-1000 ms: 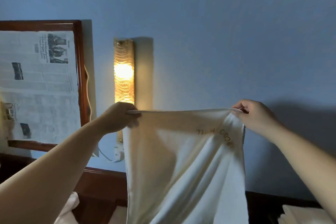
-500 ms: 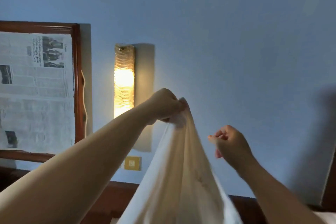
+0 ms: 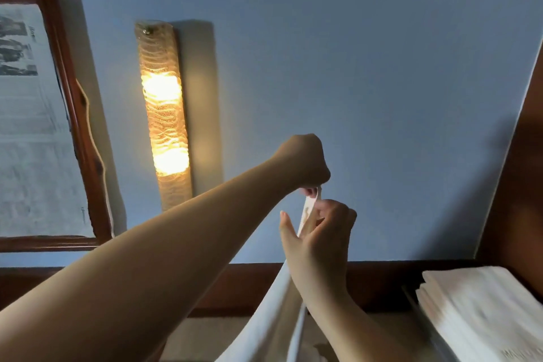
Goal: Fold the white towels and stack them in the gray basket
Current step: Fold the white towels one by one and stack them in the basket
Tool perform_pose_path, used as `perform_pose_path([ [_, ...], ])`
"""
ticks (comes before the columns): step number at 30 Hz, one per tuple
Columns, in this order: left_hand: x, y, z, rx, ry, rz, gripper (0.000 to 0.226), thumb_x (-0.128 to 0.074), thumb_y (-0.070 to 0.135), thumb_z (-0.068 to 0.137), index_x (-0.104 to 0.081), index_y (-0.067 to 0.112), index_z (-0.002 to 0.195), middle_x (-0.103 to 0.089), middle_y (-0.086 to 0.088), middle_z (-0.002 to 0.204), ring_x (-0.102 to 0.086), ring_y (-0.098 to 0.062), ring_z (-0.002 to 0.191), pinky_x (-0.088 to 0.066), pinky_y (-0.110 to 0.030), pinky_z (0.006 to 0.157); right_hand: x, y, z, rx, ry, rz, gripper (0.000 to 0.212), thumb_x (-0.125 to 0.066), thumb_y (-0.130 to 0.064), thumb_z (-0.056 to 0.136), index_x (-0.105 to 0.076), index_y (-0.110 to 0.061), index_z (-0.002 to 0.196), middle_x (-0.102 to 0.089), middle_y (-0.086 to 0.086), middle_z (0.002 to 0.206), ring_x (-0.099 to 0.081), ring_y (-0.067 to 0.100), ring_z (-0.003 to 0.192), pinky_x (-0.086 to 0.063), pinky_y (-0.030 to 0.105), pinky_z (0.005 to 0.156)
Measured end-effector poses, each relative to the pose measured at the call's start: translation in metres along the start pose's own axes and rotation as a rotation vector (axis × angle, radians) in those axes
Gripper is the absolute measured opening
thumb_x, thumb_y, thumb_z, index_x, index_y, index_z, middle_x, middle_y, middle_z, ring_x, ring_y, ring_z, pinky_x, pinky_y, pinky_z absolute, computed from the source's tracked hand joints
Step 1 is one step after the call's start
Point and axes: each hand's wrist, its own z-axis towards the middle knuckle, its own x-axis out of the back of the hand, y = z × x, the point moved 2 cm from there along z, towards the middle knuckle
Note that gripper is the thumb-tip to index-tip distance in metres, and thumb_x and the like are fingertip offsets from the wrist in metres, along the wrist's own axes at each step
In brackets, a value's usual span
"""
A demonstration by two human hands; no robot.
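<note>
— Right hand (image 3: 318,232) now up at the towel (image 3: 276,311), just under the left hand (image 3: 305,163); half a second ago it hung apart, holding nothing.

— Grips?

— Left hand pinches the top edge, fingers curled. Right fingers curl at the edge below; thumb stands out. Actual pinch hard to confirm, the edge is thin and partly hidden.

— Towel?

— Hangs bunched, bottom cut off by frame. Folded stack (image 3: 482,308) at right, blurred. Basket not visible. Lamp (image 3: 163,114) lit on wall.
</note>
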Motion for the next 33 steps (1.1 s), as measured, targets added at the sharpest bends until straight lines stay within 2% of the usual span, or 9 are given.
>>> perform_pose_path([
  [3, 0.001, 0.004, 0.004, -0.014, -0.033, -0.052, 0.018, -0.067, 0.008, 0.09, -0.067, 0.012, 0.073, -0.078, 0.003, 0.077, -0.071, -0.015, 0.063, -0.057, -0.022, 0.054, 0.0, 0.011, 0.002, -0.037, -0.037, -0.081, 0.05, -0.081, -0.047, 0.084, -0.061, -0.01, 0.11, -0.06, 0.01, 0.104, -0.051, 0.014, 0.091, -0.057, 0.028, 0.066],
  [5, -0.004, 0.003, 0.005, -0.006, -0.064, -0.05, 0.022, -0.061, 0.006, 0.089, -0.071, 0.011, 0.071, -0.08, 0.0, 0.084, -0.074, -0.013, 0.069, -0.059, -0.024, 0.068, 0.002, 0.023, 0.004, -0.107, -0.093, -0.08, 0.042, -0.082, -0.043, 0.083, -0.061, -0.014, 0.105, -0.06, 0.005, 0.099, -0.049, 0.01, 0.084, -0.056, 0.027, 0.06],
  [7, -0.005, 0.001, 0.007, -0.022, -0.06, -0.101, 0.029, -0.049, 0.004, 0.091, -0.078, 0.005, 0.091, -0.078, -0.002, 0.073, -0.077, -0.015, 0.069, -0.065, -0.031, 0.079, 0.007, 0.034, 0.006, -0.166, -0.174, -0.062, 0.032, -0.08, -0.039, 0.086, -0.062, -0.017, 0.101, -0.058, -0.003, 0.093, -0.052, 0.006, 0.075, -0.048, 0.017, 0.056],
  [12, -0.007, -0.001, 0.009, -0.157, -0.124, -0.075, 0.04, -0.044, -0.001, 0.094, -0.078, 0.018, 0.106, -0.078, -0.007, 0.086, -0.078, -0.018, 0.072, -0.063, -0.026, 0.072, 0.011, 0.052, 0.013, -0.209, -0.378, 0.006, 0.011, -0.062, -0.031, 0.102, -0.062, -0.02, 0.099, -0.06, -0.015, 0.084, -0.056, -0.003, 0.062, -0.039, 0.003, 0.053],
  [16, -0.005, -0.012, 0.005, -0.358, -0.23, 0.262, 0.045, -0.051, -0.005, 0.094, -0.075, 0.018, 0.124, -0.072, 0.003, 0.109, -0.062, -0.014, 0.097, -0.037, -0.015, 0.068, 0.026, 0.071, 0.05, -0.346, -0.521, 0.255, 0.024, -0.055, -0.026, 0.106, -0.059, -0.019, 0.084, -0.061, 0.0, 0.074, -0.062, 0.002, 0.07, -0.052, 0.016, 0.062],
  [19, -0.001, -0.021, 0.007, -0.373, -0.211, 0.237, 0.04, -0.058, 0.01, 0.095, -0.072, 0.026, 0.128, -0.069, 0.01, 0.111, -0.06, -0.011, 0.1, -0.041, -0.021, 0.082, 0.036, 0.078, 0.084, -0.573, -0.656, 0.507, 0.018, -0.053, -0.023, 0.106, -0.069, -0.018, 0.099, -0.073, 0.007, 0.093, -0.071, 0.024, 0.092, -0.062, 0.047, 0.085],
  [24, 0.019, -0.007, 0.017, -0.492, 0.107, 0.33, 0.035, -0.057, 0.049, 0.103, -0.076, 0.024, 0.118, -0.063, 0.005, 0.107, -0.058, -0.017, 0.104, -0.051, -0.034, 0.093, 0.05, 0.074, 0.136, -0.236, -0.672, 0.035, 0.009, -0.057, -0.02, 0.1, -0.054, -0.017, 0.108, -0.064, 0.001, 0.091, -0.062, 0.014, 0.078, -0.043, 0.022, 0.06],
  [28, 0.033, 0.018, 0.016, -0.588, 0.279, 0.434, 0.036, -0.057, 0.052, 0.102, -0.079, 0.026, 0.111, -0.05, 0.003, 0.116, -0.041, -0.019, 0.109, -0.047, -0.039, 0.094, 0.044, 0.08, 0.142, -0.1, -0.579, -0.226, 0.023, -0.066, -0.019, 0.094, -0.044, -0.016, 0.098, -0.058, 0.003, 0.085, -0.053, 0.016, 0.067, -0.031, 0.02, 0.053],
  [33, 0.04, 0.011, 0.015, -0.429, 0.293, 0.381, 0.038, -0.05, 0.05, 0.104, -0.078, 0.024, 0.103, -0.068, 0.006, 0.107, -0.056, -0.021, 0.108, -0.053, -0.04, 0.092, 0.038, 0.107, 0.127, -0.145, -0.558, -0.366, 0.018, -0.061, -0.019, 0.094, -0.047, -0.011, 0.087, -0.055, 0.004, 0.081, -0.049, 0.02, 0.066, -0.031, 0.027, 0.052],
])
